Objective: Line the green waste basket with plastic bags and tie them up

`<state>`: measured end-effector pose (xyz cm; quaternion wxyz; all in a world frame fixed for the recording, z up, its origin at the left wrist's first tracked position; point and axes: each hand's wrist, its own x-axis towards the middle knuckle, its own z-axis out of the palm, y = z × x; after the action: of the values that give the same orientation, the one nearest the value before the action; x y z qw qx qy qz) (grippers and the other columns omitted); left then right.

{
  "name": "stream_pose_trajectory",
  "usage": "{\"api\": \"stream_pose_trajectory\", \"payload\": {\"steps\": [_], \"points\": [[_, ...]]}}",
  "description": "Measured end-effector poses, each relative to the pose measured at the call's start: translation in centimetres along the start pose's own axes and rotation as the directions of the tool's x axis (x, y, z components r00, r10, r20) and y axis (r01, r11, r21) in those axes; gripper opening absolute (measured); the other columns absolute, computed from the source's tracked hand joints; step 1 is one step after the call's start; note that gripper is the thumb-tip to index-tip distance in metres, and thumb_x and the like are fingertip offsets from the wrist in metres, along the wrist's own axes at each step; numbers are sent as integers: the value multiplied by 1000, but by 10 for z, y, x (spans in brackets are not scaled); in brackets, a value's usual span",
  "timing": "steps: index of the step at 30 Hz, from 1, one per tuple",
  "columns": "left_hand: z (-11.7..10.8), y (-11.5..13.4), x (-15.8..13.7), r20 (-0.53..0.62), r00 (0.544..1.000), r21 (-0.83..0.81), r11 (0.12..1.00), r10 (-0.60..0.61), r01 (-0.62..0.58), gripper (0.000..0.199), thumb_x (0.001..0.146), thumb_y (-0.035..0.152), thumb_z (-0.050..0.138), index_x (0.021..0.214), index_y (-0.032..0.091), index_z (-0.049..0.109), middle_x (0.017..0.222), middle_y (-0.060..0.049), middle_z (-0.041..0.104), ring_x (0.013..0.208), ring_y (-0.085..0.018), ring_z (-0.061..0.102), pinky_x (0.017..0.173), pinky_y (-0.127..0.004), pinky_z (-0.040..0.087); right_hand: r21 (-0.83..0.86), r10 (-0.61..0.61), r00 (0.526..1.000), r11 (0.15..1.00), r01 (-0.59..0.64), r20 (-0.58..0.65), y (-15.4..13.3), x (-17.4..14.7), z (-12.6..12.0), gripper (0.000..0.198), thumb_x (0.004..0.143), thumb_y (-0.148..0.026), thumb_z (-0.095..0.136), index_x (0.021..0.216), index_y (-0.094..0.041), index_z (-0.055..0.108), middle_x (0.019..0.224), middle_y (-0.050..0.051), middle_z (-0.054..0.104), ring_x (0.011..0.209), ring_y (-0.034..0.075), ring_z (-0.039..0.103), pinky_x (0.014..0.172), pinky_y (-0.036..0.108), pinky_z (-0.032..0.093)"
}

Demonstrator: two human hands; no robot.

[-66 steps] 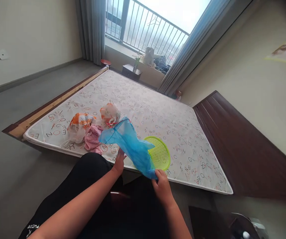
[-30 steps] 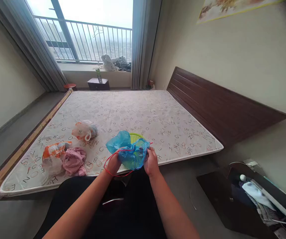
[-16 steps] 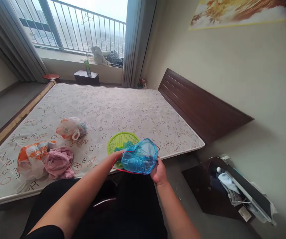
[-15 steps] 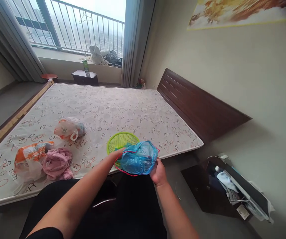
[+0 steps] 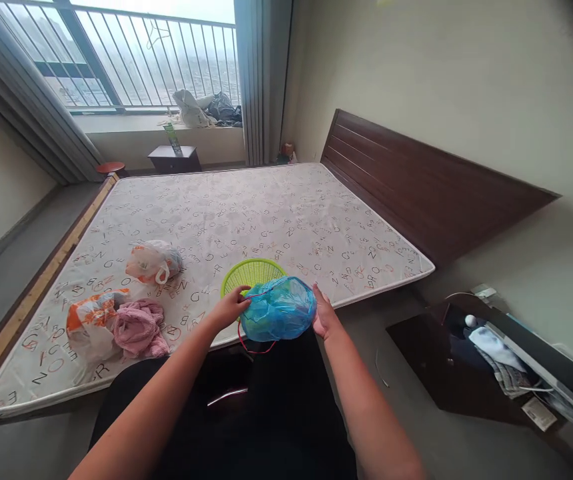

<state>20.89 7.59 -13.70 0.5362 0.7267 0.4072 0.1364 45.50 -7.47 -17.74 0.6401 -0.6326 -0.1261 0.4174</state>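
A translucent blue plastic drawstring bag is held between my two hands above my lap. My left hand grips its left end, near the thin red drawstring, which hangs in a loop below. At the other end, my right hand holds the bag, with part of its fingers hidden behind the plastic. Just behind the bag, a lime-green basket sits on the mattress near its edge; the bag covers its front part. What is inside the bag cannot be made out.
On the letter-printed mattress to the left lie a pink fluffy cloth and two orange-and-white plastic bags, one nearer and one farther. A dark nightstand with clothes stands right, below the wooden headboard.
The view has turned slightly right. My left hand has come out from behind the bag's left side, and the bag looks more rounded, its red drawstring now hanging loose below.
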Motion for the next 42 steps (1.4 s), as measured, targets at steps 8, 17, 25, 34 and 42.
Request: {"api": "stream_pose_trajectory", "payload": {"steps": [8,17,25,34,42], "points": [[-44,-59,-16,-209,946,-241,950,-249,197,63,63,43,85,116,19,60,69,6,57,52,-11,51,49,-22,40,-487,-164,980,869,90,-113,25,59,-1,21,74,-31,62,93,-23,61,95,8,72,92,25,66,83,35,51],[9,-111,-31,-309,853,-708,701,-421,89,43,72,40,79,106,22,61,85,-1,71,67,-16,67,54,-25,54,-427,-290,954,874,230,-80,22,100,54,30,79,-36,47,99,-23,65,100,6,74,95,22,64,86,30,49],[28,-154,-70,-220,762,-860,490,-609,143,24,78,41,71,95,27,64,90,-4,74,89,-26,74,75,-38,62,-357,-255,959,913,196,-126,50,41,32,26,77,-41,55,88,-22,67,80,2,71,79,22,62,76,30,49],[-59,-84,71,-364,857,-520,843,-364,138,48,77,58,64,104,18,65,85,-6,72,78,-21,66,63,-28,51,-275,-190,976,938,212,105,-30,144,98,40,68,-29,62,106,-19,69,101,4,75,81,16,64,75,27,52],[-73,-103,23,-210,892,-549,803,-401,232,42,73,52,75,92,15,74,79,-7,73,72,-22,66,62,-31,51,-353,96,932,935,36,349,6,86,124,18,63,-26,75,79,-20,73,60,-2,68,54,14,55,55,26,44]]}}
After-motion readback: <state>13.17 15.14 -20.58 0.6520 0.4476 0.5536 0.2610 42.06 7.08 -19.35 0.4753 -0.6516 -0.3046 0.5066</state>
